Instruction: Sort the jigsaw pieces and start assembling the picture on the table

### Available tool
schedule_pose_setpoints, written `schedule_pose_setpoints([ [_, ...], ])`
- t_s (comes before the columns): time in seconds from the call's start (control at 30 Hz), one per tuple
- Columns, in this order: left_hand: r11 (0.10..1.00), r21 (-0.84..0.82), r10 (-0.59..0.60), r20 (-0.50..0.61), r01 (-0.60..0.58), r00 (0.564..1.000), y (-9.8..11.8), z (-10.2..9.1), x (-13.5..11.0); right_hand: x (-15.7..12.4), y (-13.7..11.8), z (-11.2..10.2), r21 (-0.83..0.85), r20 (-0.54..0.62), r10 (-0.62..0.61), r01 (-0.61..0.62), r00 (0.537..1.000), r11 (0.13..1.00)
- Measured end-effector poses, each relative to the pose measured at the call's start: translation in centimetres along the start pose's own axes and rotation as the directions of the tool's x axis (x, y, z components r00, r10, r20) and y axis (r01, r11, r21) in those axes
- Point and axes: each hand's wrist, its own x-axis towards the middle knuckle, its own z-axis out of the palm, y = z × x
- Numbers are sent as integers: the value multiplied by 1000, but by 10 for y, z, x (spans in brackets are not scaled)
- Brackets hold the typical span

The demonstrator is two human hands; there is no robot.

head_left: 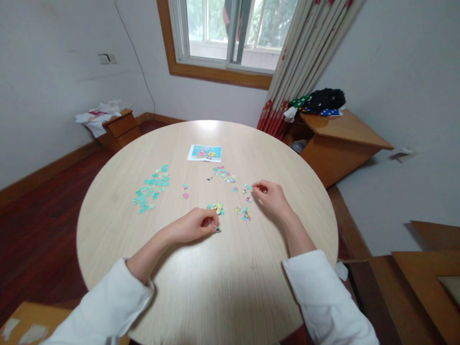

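My left hand rests on the round wooden table with its fingers pinched on a small dark puzzle piece. Just beyond it lies a small joined cluster of yellow and teal pieces. My right hand lies further right, fingers curled and pinching at a loose piece near several scattered pink and teal pieces. A heap of teal pieces lies to the left. A printed reference picture lies at the table's far side.
More loose pieces lie near the picture. A low wooden cabinet with dark cloth on top stands at the right under a curtain. A small wooden box with papers sits by the left wall. Dark red floor surrounds the table.
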Motion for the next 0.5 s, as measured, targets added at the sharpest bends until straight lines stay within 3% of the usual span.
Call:
schedule_pose_setpoints([
  [0.1, 998, -22, -56, -201, 52, 978, -10, -10, 4, -1, 2, 5, -9, 39, -16, 16, 999, 1000],
  [0.23, 990, -47, -141, -495, 136, 858, -31, -25, 10, 0, 4, 13, -17, 67, -42, 43, 997, 999],
  [0.37, 983, -63, -174, -614, 172, 770, -47, -35, 12, 0, 7, 20, -19, 54, -61, 62, 997, 998],
  [0.5, 982, -15, -149, -667, 188, 730, -58, -38, 12, 1, 10, 25, 1, 16, -66, 66, 998, 998],
])
